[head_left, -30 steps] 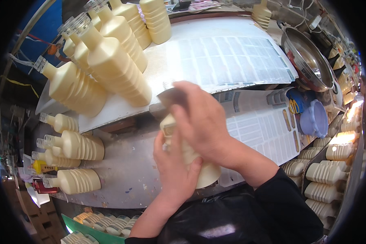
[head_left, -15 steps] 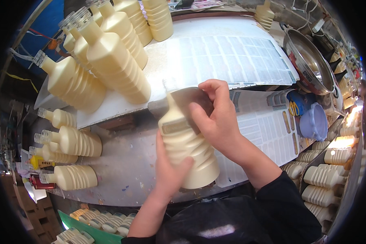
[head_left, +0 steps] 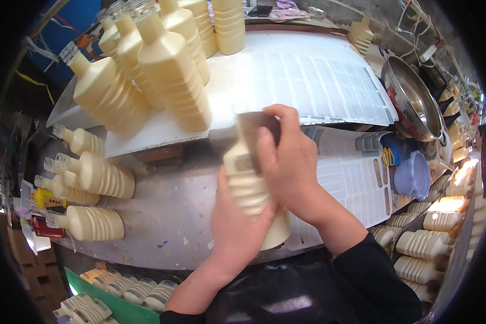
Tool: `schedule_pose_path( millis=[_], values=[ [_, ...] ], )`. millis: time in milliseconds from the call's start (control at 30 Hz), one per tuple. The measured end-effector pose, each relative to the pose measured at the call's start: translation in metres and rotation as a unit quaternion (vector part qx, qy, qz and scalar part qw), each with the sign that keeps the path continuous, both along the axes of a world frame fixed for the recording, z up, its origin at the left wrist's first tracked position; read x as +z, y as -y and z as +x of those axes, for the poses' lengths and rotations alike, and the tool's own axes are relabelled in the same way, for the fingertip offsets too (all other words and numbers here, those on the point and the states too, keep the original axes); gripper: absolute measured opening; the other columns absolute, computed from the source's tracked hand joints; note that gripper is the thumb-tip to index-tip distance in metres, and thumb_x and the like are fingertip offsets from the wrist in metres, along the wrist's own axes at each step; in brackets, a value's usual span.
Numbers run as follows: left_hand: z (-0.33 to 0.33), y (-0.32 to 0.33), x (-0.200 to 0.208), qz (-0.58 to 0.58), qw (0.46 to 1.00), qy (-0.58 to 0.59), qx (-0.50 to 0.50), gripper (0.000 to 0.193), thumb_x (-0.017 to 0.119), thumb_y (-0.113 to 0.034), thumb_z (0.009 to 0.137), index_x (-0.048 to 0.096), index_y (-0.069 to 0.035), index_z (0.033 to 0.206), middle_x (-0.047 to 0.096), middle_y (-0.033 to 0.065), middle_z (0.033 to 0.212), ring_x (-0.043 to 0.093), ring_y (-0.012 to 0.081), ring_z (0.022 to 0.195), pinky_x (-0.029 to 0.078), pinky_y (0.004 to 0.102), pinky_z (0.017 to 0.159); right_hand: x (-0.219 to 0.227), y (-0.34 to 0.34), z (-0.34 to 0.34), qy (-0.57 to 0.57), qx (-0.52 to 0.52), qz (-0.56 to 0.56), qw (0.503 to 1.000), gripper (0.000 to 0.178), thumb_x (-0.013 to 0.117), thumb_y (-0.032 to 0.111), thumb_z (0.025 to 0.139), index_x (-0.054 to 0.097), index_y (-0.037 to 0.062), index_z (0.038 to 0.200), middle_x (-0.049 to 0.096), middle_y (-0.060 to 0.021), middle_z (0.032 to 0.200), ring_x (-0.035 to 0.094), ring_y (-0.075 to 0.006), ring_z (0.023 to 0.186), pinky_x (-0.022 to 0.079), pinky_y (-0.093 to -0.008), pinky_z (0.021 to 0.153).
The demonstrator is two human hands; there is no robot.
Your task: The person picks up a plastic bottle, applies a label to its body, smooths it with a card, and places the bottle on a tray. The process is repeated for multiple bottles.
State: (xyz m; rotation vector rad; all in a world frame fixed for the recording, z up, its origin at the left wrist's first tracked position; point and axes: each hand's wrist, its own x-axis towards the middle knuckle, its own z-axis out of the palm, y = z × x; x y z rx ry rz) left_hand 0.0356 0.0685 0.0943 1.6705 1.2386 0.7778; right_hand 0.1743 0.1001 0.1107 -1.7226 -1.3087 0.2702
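Note:
A cream-coloured ribbed plastic bottle (head_left: 248, 193) is tilted up in front of me, its neck pointing away. Around its lower body wraps my left hand (head_left: 236, 224), thumb on the near side. My right hand (head_left: 294, 167) pinches a dark grey flat piece (head_left: 258, 128), blurred by motion, against the bottle's shoulder and neck. That piece covers most of the neck; its material is unclear. A small greyish patch (head_left: 244, 163) shows on the bottle's upper face, just below the piece.
Several similar bottles (head_left: 173, 73) stand on a white board (head_left: 227, 70) at the far left, and others lie at the left edge. Printed sheets (head_left: 313, 86) cover the board's right side. A metal pan (head_left: 410, 89) and lilac bucket (head_left: 413, 178) sit at right, near more stacked bottles (head_left: 424, 244).
The dark grey piece has swung from the bottle's right side over its neck and upper front. My left hand has rolled further round the bottle. The whole view has shifted slightly.

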Motion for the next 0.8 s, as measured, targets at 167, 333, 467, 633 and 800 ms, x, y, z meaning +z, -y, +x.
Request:
schedule_pose_path(
  millis=[167, 333, 467, 633, 800],
  values=[
    [0.0, 0.002, -0.008, 0.027, 0.999, -0.031, -0.005, 0.098, 0.083, -0.026, 0.08, 0.025, 0.008, 0.151, 0.054, 0.0303, 0.134, 0.058, 0.045, 0.121, 0.048, 0.0488, 0.1, 0.0, -0.008, -0.022, 0.088, -0.005, 0.015, 0.996, 0.027, 0.057, 0.017, 0.098, 0.051, 0.0104, 0.124, 0.071, -0.0195, 0.097, 0.069, -0.0419, 0.083, 0.053, -0.049, 0.074],
    [-0.005, 0.0, -0.012, 0.052, 0.997, -0.045, -0.022, 0.1, 0.083, -0.03, 0.081, 0.023, 0.011, 0.151, 0.049, 0.0339, 0.138, 0.053, 0.0468, 0.126, 0.045, 0.0501, 0.103, 0.007, -0.007, -0.024, 0.131, -0.02, -0.028, 0.991, 0.026, 0.055, 0.016, 0.099, 0.053, 0.0098, 0.124, 0.071, -0.0182, 0.097, 0.069, -0.041, 0.086, 0.053, -0.049, 0.076],
    [-0.004, 0.001, -0.019, 0.019, 0.998, -0.051, -0.014, 0.11, 0.081, -0.039, 0.08, 0.015, 0.001, 0.158, 0.043, 0.0306, 0.149, 0.048, 0.0452, 0.135, 0.041, 0.0492, 0.11, 0.006, -0.002, -0.02, 0.129, -0.041, 0.007, 0.991, 0.026, 0.055, 0.015, 0.1, 0.053, 0.0081, 0.124, 0.071, -0.0167, 0.098, 0.07, -0.039, 0.086, 0.054, -0.0475, 0.076],
    [-0.005, 0.001, -0.018, 0.053, 0.998, -0.019, -0.028, 0.1, 0.082, -0.029, 0.082, 0.022, 0.011, 0.151, 0.046, 0.0339, 0.141, 0.05, 0.0476, 0.129, 0.043, 0.05, 0.106, 0.009, -0.006, -0.026, 0.163, 0.019, -0.007, 0.986, 0.026, 0.057, 0.013, 0.099, 0.053, 0.0071, 0.124, 0.071, -0.0181, 0.097, 0.07, -0.0392, 0.087, 0.054, -0.047, 0.076],
    [-0.017, -0.012, -0.021, 0.015, 1.0, 0.008, -0.002, 0.096, 0.08, -0.032, 0.084, 0.026, 0.007, 0.151, 0.048, 0.031, 0.14, 0.05, 0.0444, 0.13, 0.043, 0.0487, 0.106, -0.001, 0.0, -0.001, 0.125, -0.041, -0.024, 0.991, 0.025, 0.056, 0.013, 0.101, 0.052, 0.0071, 0.125, 0.072, -0.0183, 0.1, 0.07, -0.0389, 0.087, 0.054, -0.0448, 0.076]
  ],
)
